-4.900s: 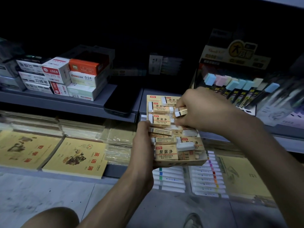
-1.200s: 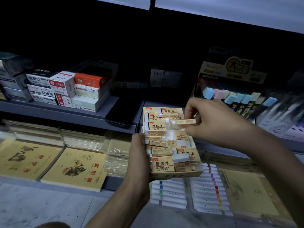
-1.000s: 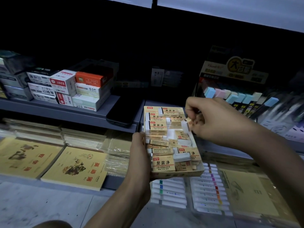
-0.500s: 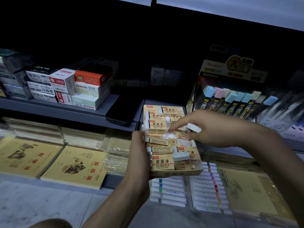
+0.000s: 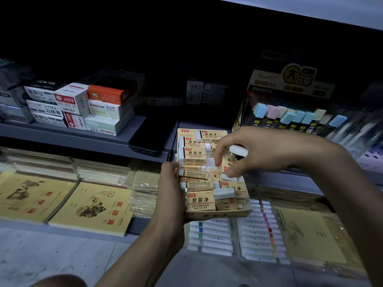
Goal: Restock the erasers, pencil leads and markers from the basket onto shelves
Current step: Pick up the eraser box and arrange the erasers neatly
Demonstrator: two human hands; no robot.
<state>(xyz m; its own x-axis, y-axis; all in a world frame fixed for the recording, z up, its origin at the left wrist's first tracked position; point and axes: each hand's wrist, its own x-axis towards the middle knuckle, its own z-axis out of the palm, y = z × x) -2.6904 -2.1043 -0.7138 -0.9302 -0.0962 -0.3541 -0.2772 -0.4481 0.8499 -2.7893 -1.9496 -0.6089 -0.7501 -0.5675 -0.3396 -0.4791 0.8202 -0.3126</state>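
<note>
Closest to you, your left hand [image 5: 171,189] grips the eraser tray [image 5: 217,214] by its left wall, thumb lying along the side and fingers curled under the bottom. The tray is packed with loose erasers [image 5: 200,200] in tan "2B-ERASER" sleeves, some flat and some on edge. Below it, on the lower shelf, lie clear marker packs [image 5: 209,239] with coloured bands, and to the left of them are yellow notebooks [image 5: 93,206].

Over the middle of the tray, your right hand [image 5: 259,152] is curled tight. A white-ended eraser [image 5: 238,151] is tucked under the bent fingers, and your forefinger and thumb pinch a sleeved eraser [image 5: 227,165] that stands upright among the others.

The tray's far end reaches the edge of the upper shelf [image 5: 62,135]; you cannot tell whether it rests there. On that shelf a dark phone [image 5: 152,135] lies just left of the tray. Further left is a stack of small boxes [image 5: 103,112], some marked 0.5. To the right, behind your wrist, is a display box of pens with pastel caps [image 5: 290,119].
</note>
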